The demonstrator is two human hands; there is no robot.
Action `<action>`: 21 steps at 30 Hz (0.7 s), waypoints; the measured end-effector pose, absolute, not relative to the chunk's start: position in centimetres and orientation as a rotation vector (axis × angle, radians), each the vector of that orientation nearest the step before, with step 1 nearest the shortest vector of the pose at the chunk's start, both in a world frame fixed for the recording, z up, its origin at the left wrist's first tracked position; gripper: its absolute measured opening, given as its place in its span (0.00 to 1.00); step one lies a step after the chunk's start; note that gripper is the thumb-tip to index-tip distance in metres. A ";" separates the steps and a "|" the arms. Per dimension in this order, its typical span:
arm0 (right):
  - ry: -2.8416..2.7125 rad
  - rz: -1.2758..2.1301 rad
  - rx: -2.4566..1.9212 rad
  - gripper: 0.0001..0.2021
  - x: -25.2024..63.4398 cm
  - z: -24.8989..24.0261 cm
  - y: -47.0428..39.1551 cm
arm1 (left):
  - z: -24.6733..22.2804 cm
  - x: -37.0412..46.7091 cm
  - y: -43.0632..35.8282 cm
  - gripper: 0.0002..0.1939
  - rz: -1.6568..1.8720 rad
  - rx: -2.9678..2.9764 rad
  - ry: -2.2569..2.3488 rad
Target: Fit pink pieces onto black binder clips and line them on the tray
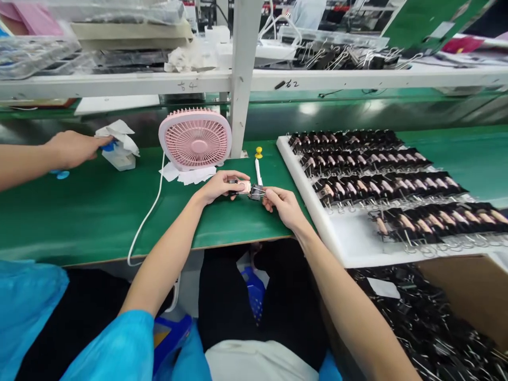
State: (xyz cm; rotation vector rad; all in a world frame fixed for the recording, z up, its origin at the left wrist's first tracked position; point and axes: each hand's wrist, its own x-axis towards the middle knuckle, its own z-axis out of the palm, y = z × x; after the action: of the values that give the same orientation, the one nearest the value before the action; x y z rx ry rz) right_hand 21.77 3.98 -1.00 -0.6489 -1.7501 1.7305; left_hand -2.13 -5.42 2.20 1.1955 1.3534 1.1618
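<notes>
My left hand is closed on a small pink-and-black part, held just above the green table near its front edge. At the right end of that part sits a black binder clip, its wire handles pinched between the fingers of my right hand. Whether the clip's jaws are spread cannot be made out. Just beyond the clip, a white stick-like object with a yellow knob behind it is on the table.
A white foam tray on the right bears rows of clipped parts. Below it, a cardboard box holds loose black binder clips. A pink fan stands behind my left hand. A co-worker's hand touches a tissue-covered bottle.
</notes>
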 end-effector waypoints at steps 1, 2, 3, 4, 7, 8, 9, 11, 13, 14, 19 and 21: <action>-1.780 1.718 -0.654 0.30 21.8 -1.0 3.9 | 2.2 -2.2 -5.5 0.26 1.151 1.209 1.335; -1.803 1.711 -0.656 0.30 21.8 -1.0 3.9 | 2.1 -2.2 -5.5 0.25 1.138 1.222 1.317; -1.822 1.706 -0.657 0.30 21.8 -1.0 3.9 | 2.0 -2.2 -5.5 0.25 1.125 1.233 1.300; -1.835 1.698 -0.659 0.30 21.9 -1.0 3.9 | 1.9 -2.1 -5.5 0.25 1.114 1.241 1.286; -1.859 1.665 -0.662 0.30 21.9 -1.0 3.8 | 1.7 -1.9 -5.5 0.25 1.096 1.249 1.275; -1.869 1.653 -0.658 0.29 21.9 -1.0 3.8 | 1.6 -1.9 -5.5 0.26 1.095 1.249 1.278; -1.882 1.644 -0.650 0.29 21.9 -1.0 3.8 | 1.6 -1.8 -5.6 0.26 1.097 1.248 1.284; -1.905 1.631 -0.633 0.27 21.9 -1.0 3.7 | 1.6 -1.6 -5.6 0.26 1.099 1.242 1.299; -1.915 1.624 -0.628 0.27 22.0 -1.0 3.8 | 1.7 -1.5 -5.6 0.25 1.107 1.232 1.312; -1.916 1.622 -0.627 0.27 21.9 -1.1 3.8 | 1.8 -1.5 -5.6 0.25 1.114 1.227 1.317; -1.868 1.652 -0.638 0.24 21.5 -0.8 3.8 | 2.2 -1.4 -5.6 0.27 1.121 1.207 1.333; -1.824 1.683 -0.652 0.22 21.2 -0.2 3.4 | 2.5 -1.3 -5.8 0.28 1.111 1.211 1.354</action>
State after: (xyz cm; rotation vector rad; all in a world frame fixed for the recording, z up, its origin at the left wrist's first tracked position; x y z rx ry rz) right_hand 21.24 3.45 -0.16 -0.6520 -1.8240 1.6832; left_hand -1.31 -5.79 2.52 1.2108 1.3542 1.1106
